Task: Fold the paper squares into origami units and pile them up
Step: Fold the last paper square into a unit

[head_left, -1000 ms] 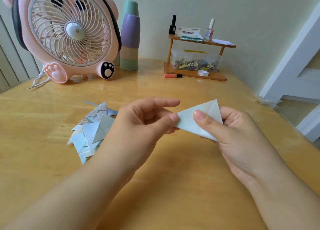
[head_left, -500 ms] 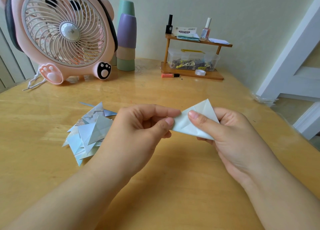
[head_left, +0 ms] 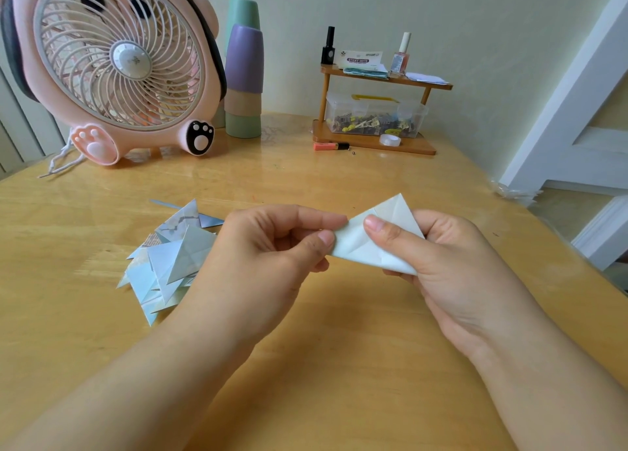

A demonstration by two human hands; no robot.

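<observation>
A pale blue folded paper unit point(head_left: 370, 246) is held in the air above the wooden table point(head_left: 339, 365), between both hands. My left hand point(head_left: 265, 256) pinches its left tip between thumb and forefinger. My right hand point(head_left: 452, 267) grips its right part, thumb pressed across the top and fingers curled behind. A pile of folded blue patterned units point(head_left: 170, 260) lies on the table to the left, partly hidden behind my left hand.
A pink desk fan point(head_left: 115, 66) stands at the back left, with stacked cups point(head_left: 243, 80) beside it. A small wooden shelf point(head_left: 373, 141) with bottles and a clear box stands at the back. A pink tube point(head_left: 329, 146) lies in front of it. The table edge runs along the right.
My left hand's forefinger has closed down onto the paper's left tip. The paper stays about in place between the hands, and the view shifted slightly.
</observation>
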